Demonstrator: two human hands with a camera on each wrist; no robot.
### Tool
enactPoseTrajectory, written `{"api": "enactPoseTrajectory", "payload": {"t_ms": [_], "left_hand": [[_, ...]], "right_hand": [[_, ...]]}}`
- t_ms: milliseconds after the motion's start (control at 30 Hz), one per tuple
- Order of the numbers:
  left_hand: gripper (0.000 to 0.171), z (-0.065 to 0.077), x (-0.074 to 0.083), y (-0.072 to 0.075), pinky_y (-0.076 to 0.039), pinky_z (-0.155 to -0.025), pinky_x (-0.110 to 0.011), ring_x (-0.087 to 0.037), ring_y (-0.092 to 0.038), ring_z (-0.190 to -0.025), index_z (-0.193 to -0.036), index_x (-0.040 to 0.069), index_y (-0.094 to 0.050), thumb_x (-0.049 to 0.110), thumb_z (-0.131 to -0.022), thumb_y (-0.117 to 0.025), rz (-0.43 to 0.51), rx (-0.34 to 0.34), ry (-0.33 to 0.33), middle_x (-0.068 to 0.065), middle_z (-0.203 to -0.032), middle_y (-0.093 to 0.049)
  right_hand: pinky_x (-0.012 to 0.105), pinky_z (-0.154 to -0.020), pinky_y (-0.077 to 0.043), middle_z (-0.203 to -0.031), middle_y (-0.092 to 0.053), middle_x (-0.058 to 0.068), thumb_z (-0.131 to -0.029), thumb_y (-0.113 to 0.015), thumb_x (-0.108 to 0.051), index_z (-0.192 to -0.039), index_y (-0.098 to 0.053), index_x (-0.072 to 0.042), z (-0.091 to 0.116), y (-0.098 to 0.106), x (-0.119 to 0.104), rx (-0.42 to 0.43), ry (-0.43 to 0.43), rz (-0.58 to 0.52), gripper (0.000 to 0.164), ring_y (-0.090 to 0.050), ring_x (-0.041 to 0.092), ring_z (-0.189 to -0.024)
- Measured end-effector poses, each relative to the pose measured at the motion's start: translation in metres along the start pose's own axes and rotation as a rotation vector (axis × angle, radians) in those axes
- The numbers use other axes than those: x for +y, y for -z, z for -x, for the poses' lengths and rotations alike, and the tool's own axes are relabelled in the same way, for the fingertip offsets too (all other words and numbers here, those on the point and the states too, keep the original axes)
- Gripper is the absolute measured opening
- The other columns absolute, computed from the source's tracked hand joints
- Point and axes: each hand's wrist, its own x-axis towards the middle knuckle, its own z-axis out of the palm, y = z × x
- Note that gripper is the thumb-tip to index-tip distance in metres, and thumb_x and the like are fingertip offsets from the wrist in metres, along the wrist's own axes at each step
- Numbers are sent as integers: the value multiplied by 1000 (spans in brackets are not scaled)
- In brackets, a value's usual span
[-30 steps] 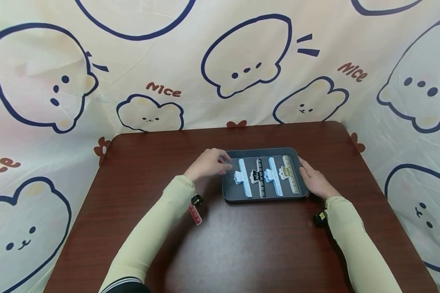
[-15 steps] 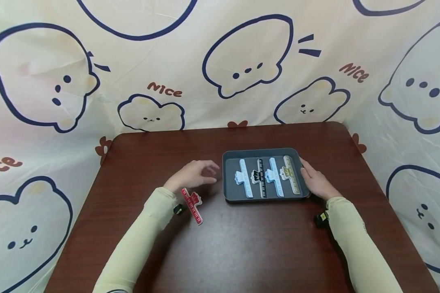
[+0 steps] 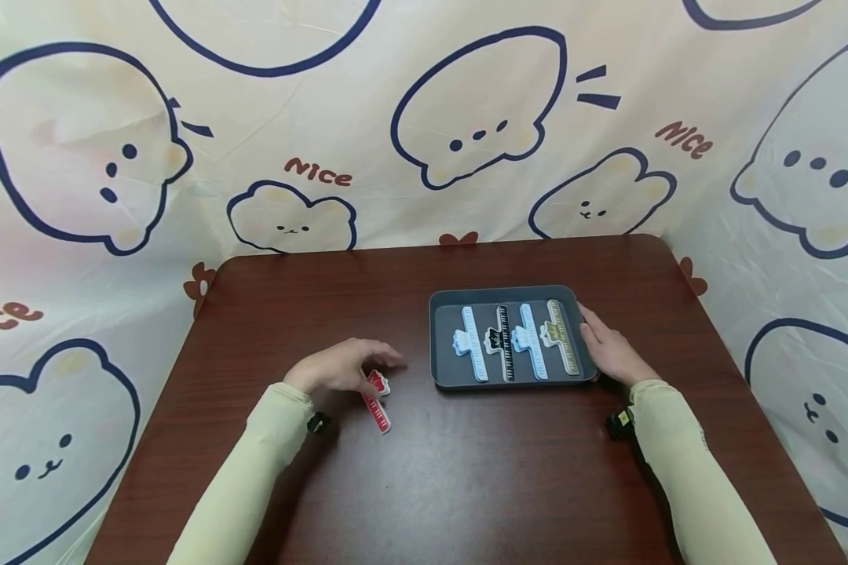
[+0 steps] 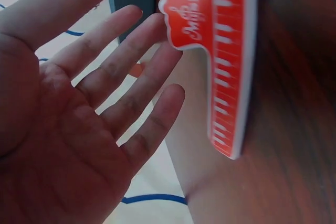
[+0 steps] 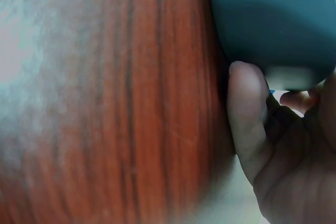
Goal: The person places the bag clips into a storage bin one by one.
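**Reaching for the red clip**

Hovering low over the counter point(image 3: 466, 471), the left hand point(image 3: 339, 367) sits right above the red clip point(image 3: 377, 400), which lies flat on the wood, well left of the tray point(image 3: 438, 345). From the left wrist view the fingers point(image 4: 131, 77) are spread and nearly straight, palm exposed, with the clip point(image 4: 220, 51) just beyond the fingertips; nothing is gripped. Whether a fingertip actually touches the clip's near end, I cannot tell. White ruler marks run along the clip's edge, with white script on its wider tab.

Over on the other side, the right hand point(image 3: 611, 351) rests against the tray's right rim, fingers laid along it fairly straight. The right wrist view shows a finger point(image 5: 247, 119) pressed beside the tray's dark wall point(image 5: 273, 19), the counter's red-brown grain point(image 5: 131, 103) alongside.

Inside the tray lie four more clips side by side: a blue one point(image 3: 470, 343), a black one point(image 3: 500, 339), a second blue one point(image 3: 528, 340), and a yellowish one point(image 3: 560, 336) nearest the right hand. Both arms wear pale yellow-green sleeves point(image 3: 254, 471). A cartoon-printed cloth point(image 3: 424, 118) hangs behind the counter.
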Motion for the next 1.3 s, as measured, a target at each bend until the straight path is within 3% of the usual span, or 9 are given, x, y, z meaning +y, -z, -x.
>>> {"api": "enactPoseTrajectory", "payload": {"t_ms": [233, 300, 533, 800, 967, 1033, 1167, 1233, 1300], "left_hand": [[52, 0, -12, -6, -50, -80, -32, -17, -58, -95, -119, 17, -66, 13, -71, -85, -94, 39, -25, 1, -107, -65], [46, 0, -14, -7, -51, -76, -29, -19, -59, -92, -114, 18, -68, 13, -71, -85, -117, 50, -34, 2, -103, -65], [25, 0, -16, -7, -50, -68, -25, -19, -59, -83, -89, 21, -72, 13, -70, -85, -94, 60, -50, 4, -88, -59], [21, 0, -19, -6, -49, -69, -26, -16, -56, -85, -81, 22, -67, 18, -72, -85, -100, 57, -29, 6, -88, -58], [17, 0, -17, -3, -51, -66, -28, -16, -55, -82, -79, 22, -66, 18, -76, -82, -38, 46, -25, 7, -87, -62], [15, 1, -16, -1, -51, -65, -29, -16, -55, -80, -79, 22, -66, 19, -77, -81, -20, 54, -34, 8, -85, -63], [16, 1, -15, 2, -50, -64, -30, -16, -54, -77, -78, 25, -64, 21, -79, -79, -24, 90, -50, 11, -83, -63], [17, 0, -15, 3, -50, -64, -30, -15, -54, -76, -79, 26, -63, 22, -79, -79, -37, 110, -58, 12, -82, -62], [18, 0, -14, 4, -49, -65, -30, -15, -54, -76, -79, 27, -62, 23, -80, -79, -49, 126, -61, 12, -81, -61]], "right_hand": [[44, -70, -50, -130, -49, 28, -104, -21, -44, -152, 0, -39, -1, 0, 2, -14, -17, -61, 52, -60, 25, -53], [42, -69, -50, -128, -50, 28, -104, -21, -44, -152, -1, -39, -2, -1, 3, -9, -14, -57, 52, -59, 23, -53], [46, -79, -48, -136, -46, 28, -104, -20, -43, -153, -2, -36, -2, -1, 3, 10, -3, -23, 52, -64, 26, -73], [44, -70, -51, -135, -46, 28, -104, -21, -44, -153, -2, -38, -4, -2, 4, 2, -7, -45, 52, -64, 31, -66], [58, -101, -37, -154, -26, 19, -104, -19, -45, -153, -2, -36, -5, -3, 5, 14, 18, -20, 53, -45, 40, -126], [60, -105, -32, -156, -23, 18, -104, -19, -45, -153, -2, -35, -5, -3, 5, 14, 20, -24, 53, -41, 41, -130], [55, -92, -43, -147, -35, 23, -104, -20, -44, -153, -2, -35, -3, -2, 5, 9, 5, -32, 53, -65, 34, -86], [49, -82, -48, -142, -39, 26, -104, -20, -44, -153, -2, -36, -2, -2, 4, 3, -2, -37, 53, -62, 25, -61], [46, -79, -48, -141, -41, 26, -104, -20, -44, -153, -2, -36, -1, -1, 4, 3, -6, -41, 53, -60, 22, -56]]}}
